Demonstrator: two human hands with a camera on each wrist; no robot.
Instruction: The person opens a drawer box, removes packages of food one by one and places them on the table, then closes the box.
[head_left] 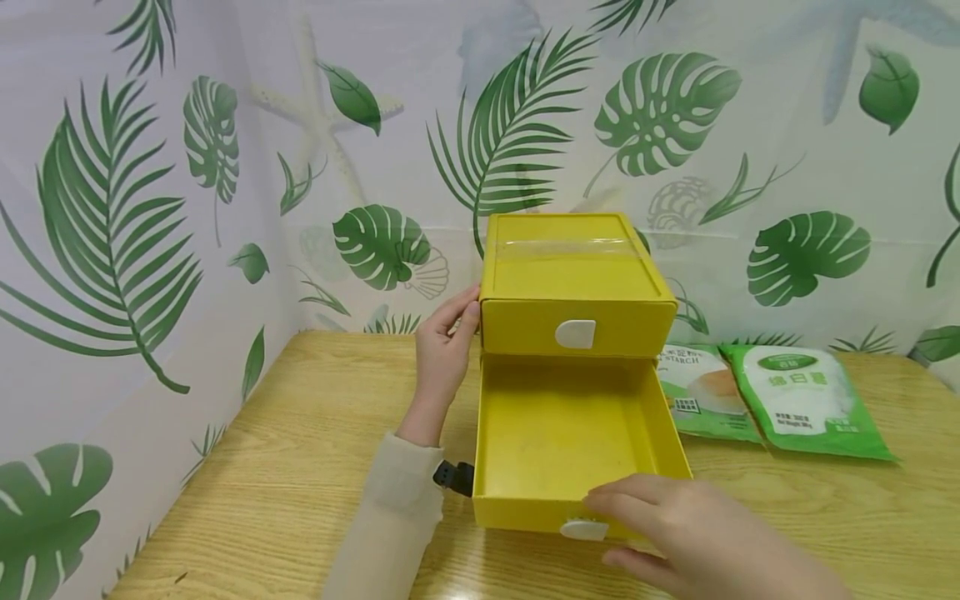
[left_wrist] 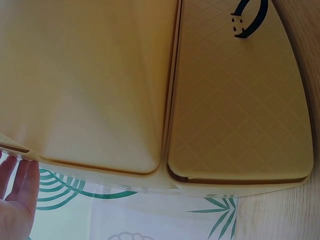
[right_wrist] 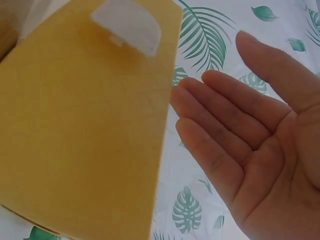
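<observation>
A yellow two-drawer box [head_left: 577, 279] stands on the table, a strip of clear tape across its top. Its upper drawer [head_left: 517, 327] is closed, and the lower drawer [head_left: 555, 417] is pulled far out with its bare floor showing. My left hand [head_left: 442, 350] rests against the box's left side near the top; in the left wrist view its fingertips [left_wrist: 31, 167] touch the box edge. At the front rim of the lower drawer, right of its white handle [head_left: 585, 530], is my right hand [head_left: 690, 529]. Its fingers [right_wrist: 225, 112] extend toward the drawer front, thumb apart.
Two green-and-white packets lie right of the box: a starch packet [head_left: 708, 392] partly behind it and another packet [head_left: 810, 400] beside that. A small black connector [head_left: 453, 477] shows at my left wrist. A leaf-patterned cloth [head_left: 525, 125] hangs behind the wooden table [head_left: 300, 467].
</observation>
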